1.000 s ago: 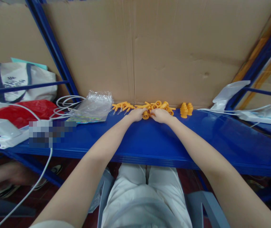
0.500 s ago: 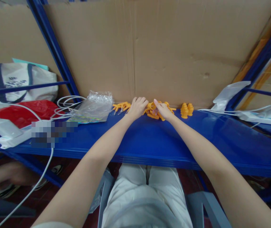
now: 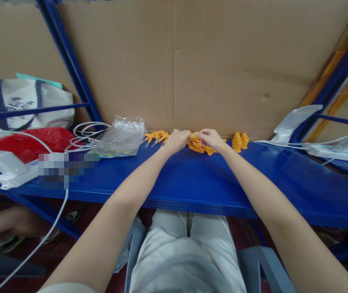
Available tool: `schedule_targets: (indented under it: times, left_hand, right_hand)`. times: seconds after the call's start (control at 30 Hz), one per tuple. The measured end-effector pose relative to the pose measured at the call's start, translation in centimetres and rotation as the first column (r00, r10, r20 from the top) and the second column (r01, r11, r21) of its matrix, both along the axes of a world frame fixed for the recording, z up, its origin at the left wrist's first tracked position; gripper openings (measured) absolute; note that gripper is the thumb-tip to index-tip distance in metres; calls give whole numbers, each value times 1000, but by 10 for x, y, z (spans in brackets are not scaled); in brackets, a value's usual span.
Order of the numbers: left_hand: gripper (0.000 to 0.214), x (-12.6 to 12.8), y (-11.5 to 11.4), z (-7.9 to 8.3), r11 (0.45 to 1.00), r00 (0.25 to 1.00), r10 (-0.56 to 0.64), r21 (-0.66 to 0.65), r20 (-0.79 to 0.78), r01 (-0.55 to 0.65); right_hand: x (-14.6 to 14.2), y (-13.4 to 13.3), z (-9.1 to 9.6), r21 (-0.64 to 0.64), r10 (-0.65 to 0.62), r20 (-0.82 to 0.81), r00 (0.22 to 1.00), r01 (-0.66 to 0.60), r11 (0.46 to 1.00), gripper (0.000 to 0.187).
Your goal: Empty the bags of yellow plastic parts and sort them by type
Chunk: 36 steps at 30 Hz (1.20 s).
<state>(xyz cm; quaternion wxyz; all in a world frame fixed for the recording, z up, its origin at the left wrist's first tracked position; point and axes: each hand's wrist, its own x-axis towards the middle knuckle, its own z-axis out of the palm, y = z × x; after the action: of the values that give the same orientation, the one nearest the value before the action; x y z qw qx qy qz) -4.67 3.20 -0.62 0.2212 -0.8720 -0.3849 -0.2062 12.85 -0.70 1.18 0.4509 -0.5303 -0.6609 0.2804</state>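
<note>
At the back of the blue shelf, my left hand (image 3: 177, 140) has its fingers curled down, and what they hold is hidden. My right hand (image 3: 211, 138) is closed, with thumb and fingers pinching an orange plastic piece (image 3: 193, 135) that lies between the two hands. Just under the right hand is a pile of curved orange plastic pieces (image 3: 196, 147). Left of my left hand lie several orange hand-shaped pieces (image 3: 156, 136) with short metal chains. Two ribbed orange pieces (image 3: 240, 141) stand right of my right hand.
A clear plastic bag (image 3: 123, 136) and coiled white cables (image 3: 85, 136) lie to the left, near a power strip (image 3: 24, 173) and a red bag (image 3: 36, 140). Cardboard (image 3: 216, 65) walls off the back. Another power strip (image 3: 338, 151) sits at the right.
My right hand has turned from spread over the pile to a pinch on an orange piece. My left hand has stayed nearly in place, its fingers now lower.
</note>
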Motion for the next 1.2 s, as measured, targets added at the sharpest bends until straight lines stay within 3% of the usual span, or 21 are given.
schedule_targets:
  times: [0.23,0.43,0.67,1.0,1.2]
  left_hand:
    - [24,4,-7,0,996,996,27,-83,-90,-35]
    - [29,6,-11,2,992,991,82,-83,-103,-91]
    - [35,6,-18,5,982,984,160,-91,-83,-168]
    - [34,4,-26,13,956,970,219,-173,-106,-235]
    - [35,4,-24,8,960,967,194,-172,-168,-222]
  right_hand:
    - [10,2,-2,-41,162,86,983,-159,986,27]
    - [14,13,-9,137,141,164,976,-164,977,24]
    - [16,11,-8,204,122,337,933,-199,959,19]
    - [8,6,-9,315,-75,664,744,-187,930,24]
    - [10,3,-12,283,-91,758,646,-200,938,29]
